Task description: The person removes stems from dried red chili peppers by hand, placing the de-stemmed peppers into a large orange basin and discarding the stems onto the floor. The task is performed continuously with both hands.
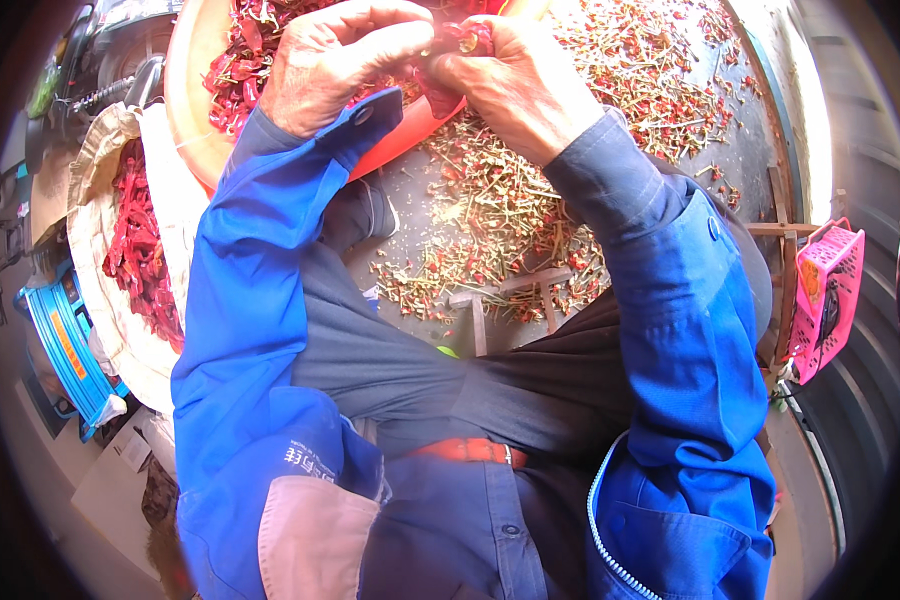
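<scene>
At the top middle, both hands meet over the near rim of a large orange-red plastic basin (pixel 412 135). My right hand (pixel 506 82) pinches a dried red chili pepper (pixel 471 37) between thumb and fingers. My left hand (pixel 337 64) comes up against it from the left, thumb and forefinger almost at the pepper; whether they grip part of it is unclear. Dried red chilies (pixel 240 82) lie in the basin at the left of my left hand. Cut-off stems and red caps (pixel 495 187) are scattered over the grey floor below and right of my right hand.
An open whitish sack (pixel 82 202) with red chilies stands at the left, beside a blue object (pixel 64 345). A wooden frame (pixel 521 285) shows between the legs. On the right, a pink perforated plastic basket (pixel 832 300) rests by wooden bars. A shoe (pixel 382 206) is below the basin.
</scene>
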Demonstrator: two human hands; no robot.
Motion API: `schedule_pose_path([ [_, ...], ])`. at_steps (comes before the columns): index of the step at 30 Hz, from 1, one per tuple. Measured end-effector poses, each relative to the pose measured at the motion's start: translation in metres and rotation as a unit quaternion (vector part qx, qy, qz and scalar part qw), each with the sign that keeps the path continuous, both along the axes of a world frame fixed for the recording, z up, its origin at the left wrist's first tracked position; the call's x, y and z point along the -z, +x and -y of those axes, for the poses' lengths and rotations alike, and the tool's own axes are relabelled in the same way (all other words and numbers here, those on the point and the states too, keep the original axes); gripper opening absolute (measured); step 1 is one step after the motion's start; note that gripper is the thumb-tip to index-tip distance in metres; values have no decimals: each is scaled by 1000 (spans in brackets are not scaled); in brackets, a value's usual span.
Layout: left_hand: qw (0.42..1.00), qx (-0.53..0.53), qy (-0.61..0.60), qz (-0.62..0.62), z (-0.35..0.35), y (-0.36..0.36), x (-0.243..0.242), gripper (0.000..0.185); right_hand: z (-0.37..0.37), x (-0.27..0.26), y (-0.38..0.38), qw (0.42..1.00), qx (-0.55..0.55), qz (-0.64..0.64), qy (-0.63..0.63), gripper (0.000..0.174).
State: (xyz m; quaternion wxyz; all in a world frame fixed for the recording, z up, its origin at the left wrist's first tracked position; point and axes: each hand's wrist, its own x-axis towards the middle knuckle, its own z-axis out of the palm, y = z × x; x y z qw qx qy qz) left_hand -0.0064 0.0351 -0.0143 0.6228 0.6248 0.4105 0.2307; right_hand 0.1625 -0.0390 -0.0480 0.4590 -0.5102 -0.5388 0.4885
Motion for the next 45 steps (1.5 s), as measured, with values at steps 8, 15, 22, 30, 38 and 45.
schedule_pose_path([
  [8,951,161,261,-28,12,3,-10,23,2,2,3,990,-4,133,-35,23],
  [15,849,224,474,-72,9,6,-8,25,-2,18,5,993,-64,102,-14,28],
  [22,792,240,555,-87,16,14,-12,25,-2,28,4,993,-72,93,-33,27],
  [30,848,188,486,-92,15,10,-1,17,2,15,5,988,-76,122,-58,25],
  [38,988,-7,148,39,4,-6,3,16,3,13,5,977,-58,192,67,16],
  [45,962,256,90,20,30,5,-46,14,-2,8,11,933,16,242,266,7],
])
